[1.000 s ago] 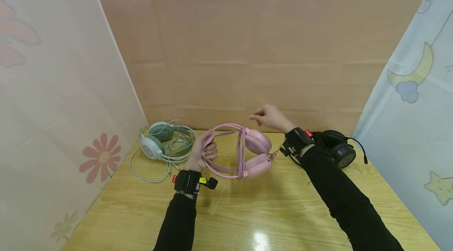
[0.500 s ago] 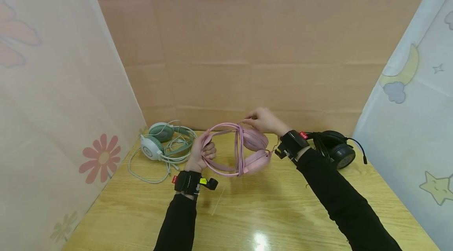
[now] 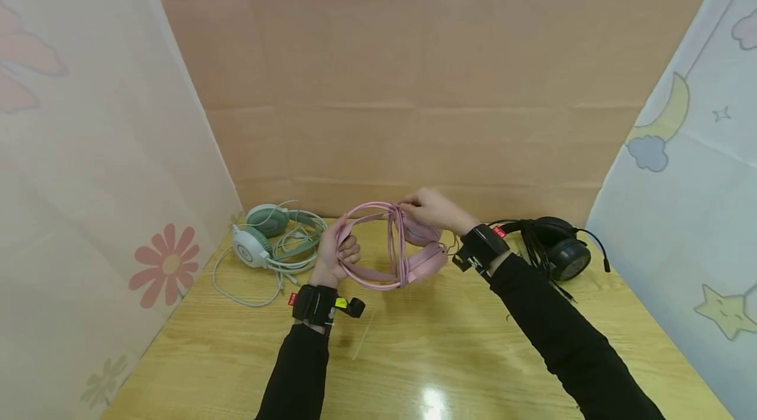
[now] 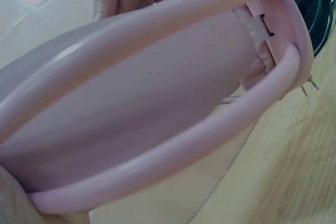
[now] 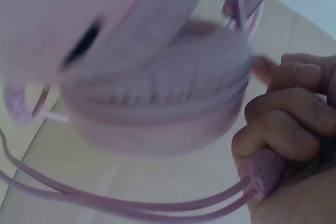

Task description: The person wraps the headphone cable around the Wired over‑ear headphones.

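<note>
My left hand (image 3: 336,252) grips the headband of the pink headphones (image 3: 427,265), holding them above the table with both ear cups toward the right. Their pink cable (image 3: 403,256) is wound in several loops around the frame, next to the ear cups. In the left wrist view the padded headband (image 4: 136,93) and its two side rails fill most of the picture. My right hand (image 3: 436,210) is at the far ear cup, fingers curled on the cable. The right wrist view shows a small pink cable junction (image 5: 262,174) in that hand, with two thin cords running from it.
White-and-green headphones (image 3: 251,246) with a loose cable lie at the left back. A black headset (image 3: 569,259) with a boom microphone and bundled cable lies at the right back. A thin pale strip (image 3: 363,338) lies on the wooden table (image 3: 236,367). Cloth-covered walls flank the table.
My right hand has moved left, from beyond the far ear cup to right against the wound cable. The pink headphones have shifted slightly left and up; my left hand keeps its grip.
</note>
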Demonstrator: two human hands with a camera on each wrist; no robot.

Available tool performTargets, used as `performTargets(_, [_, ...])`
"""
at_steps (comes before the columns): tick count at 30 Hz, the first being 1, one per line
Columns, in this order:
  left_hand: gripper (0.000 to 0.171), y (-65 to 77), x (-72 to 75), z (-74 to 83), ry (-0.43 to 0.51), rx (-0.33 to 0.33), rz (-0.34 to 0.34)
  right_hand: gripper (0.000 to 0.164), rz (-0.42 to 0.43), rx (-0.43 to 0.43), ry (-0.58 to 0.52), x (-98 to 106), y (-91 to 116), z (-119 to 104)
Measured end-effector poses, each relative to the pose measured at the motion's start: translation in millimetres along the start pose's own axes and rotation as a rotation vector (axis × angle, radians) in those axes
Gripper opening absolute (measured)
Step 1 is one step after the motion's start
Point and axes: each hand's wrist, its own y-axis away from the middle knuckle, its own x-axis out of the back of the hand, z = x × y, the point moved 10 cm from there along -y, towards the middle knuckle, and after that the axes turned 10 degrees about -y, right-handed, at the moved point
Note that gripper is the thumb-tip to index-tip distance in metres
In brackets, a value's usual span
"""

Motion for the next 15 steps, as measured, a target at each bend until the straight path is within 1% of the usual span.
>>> performTargets(3, [0.051,-0.8,1.1,1.6,0.016,-0.016,-0.007,0.032,0.004,0.021,0.023,-6,1,-5])
performTargets(5, [0.051,-0.8,3.3,2.4,0.025,-0.028,0.0,0.033,0.005,0.018,0.01,-10,3,-7])
performTargets(9, [0.051,-0.7,9.5,3.1,0.023,-0.044,0.035,0.036,0.014,0.015,0.004,-19,7,-7])
performTargets(12, [0.051,-0.2,13.4,3.4,0.024,-0.056,0.057,0.037,0.04,0.035,0.031,-23,9,-6])
performTargets(15, [0.051,0.7,16.3,3.7,0.036,-0.067,0.074,0.037,0.058,0.048,0.012,-26,13,-6])
